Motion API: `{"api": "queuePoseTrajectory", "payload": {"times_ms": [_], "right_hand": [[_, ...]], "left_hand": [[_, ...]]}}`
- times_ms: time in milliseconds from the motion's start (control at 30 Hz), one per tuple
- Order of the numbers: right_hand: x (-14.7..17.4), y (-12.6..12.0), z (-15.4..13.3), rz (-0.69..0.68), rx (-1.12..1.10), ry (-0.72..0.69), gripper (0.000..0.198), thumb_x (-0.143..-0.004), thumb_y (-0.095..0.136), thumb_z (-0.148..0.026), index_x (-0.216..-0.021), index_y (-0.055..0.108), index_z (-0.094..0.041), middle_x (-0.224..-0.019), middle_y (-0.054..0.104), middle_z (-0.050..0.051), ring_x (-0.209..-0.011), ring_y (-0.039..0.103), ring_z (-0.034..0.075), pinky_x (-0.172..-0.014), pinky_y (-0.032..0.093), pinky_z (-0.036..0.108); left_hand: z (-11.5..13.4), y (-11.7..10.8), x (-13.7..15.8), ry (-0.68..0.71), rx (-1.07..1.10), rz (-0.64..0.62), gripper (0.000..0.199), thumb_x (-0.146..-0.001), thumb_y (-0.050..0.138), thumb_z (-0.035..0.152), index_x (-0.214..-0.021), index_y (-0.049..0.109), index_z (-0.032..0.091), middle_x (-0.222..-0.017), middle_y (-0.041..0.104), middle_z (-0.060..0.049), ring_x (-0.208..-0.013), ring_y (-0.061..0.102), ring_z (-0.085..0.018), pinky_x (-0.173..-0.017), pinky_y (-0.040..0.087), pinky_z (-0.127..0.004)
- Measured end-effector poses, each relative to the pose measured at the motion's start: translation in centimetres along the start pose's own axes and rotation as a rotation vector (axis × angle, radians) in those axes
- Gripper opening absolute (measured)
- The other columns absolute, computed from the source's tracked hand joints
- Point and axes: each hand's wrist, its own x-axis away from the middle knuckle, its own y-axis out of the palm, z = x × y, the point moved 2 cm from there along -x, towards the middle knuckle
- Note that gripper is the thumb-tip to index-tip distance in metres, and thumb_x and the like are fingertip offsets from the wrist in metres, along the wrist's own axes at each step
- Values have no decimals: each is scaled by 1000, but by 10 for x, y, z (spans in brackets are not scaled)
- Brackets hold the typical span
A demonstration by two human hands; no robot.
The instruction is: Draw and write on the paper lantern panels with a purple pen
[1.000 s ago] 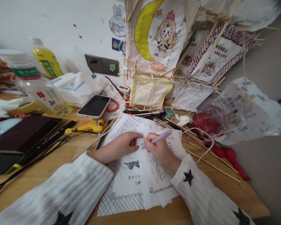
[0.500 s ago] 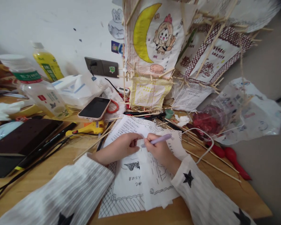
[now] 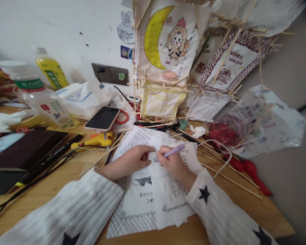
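My right hand [image 3: 171, 164] is closed around a light purple pen [image 3: 177, 149]. Its tip meets the white paper [image 3: 140, 223], close to a small drawn figure. Opposite it, my left hand [image 3: 135, 159] lies on the same paper with curled fingers, thumb and forefinger pressed against the sheet near the pen tip. Black ink drawings, handwriting and a cross-hatched border cover the paper. A thinner strip of paper overlaps its middle. Part of the writing at the top is hidden under my hands.
Behind the paper stands a lantern of sticks and drawn panels [image 3: 159, 37]. To the left are a phone [image 3: 102, 118], a yellow glue gun [image 3: 93, 141], a dark box [image 3: 25, 149] and a clear bottle [image 3: 44, 102]. Loose sticks [image 3: 234, 182] and a white cable [image 3: 223, 166] lie on the right.
The pen has shifted slightly and a small dark drawing shows more at its tip. My left hand stays in place; the whole view has moved a little.
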Motion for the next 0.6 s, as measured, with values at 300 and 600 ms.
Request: {"api": "queuePoseTrajectory", "payload": {"times_ms": [300, 600], "right_hand": [[0, 0, 2, -4, -62, 41, 32, -79, 46, -23, -52, 30, -21, -45, 34, -7, -45, 36, 10, -46, 29, 23], [4, -3, -3, 13, -142, 69, 30, -81, 46, -23, -52, 37, -21, -46, 42, -6, -45, 41, 10, -48, 33, 22]], "left_hand": [[2, -1, 1, 16, 10, -3, 34, -71, 54, 16, -105, 61, 16, -59, 48, 6, -52, 44, -11, -52, 35, -21], [5, 1, 1, -3, 9, 93, 31, -74, 50, 15, -102, 61, 15, -64, 51, 4, -56, 46, -11, -54, 36, -21]]}}
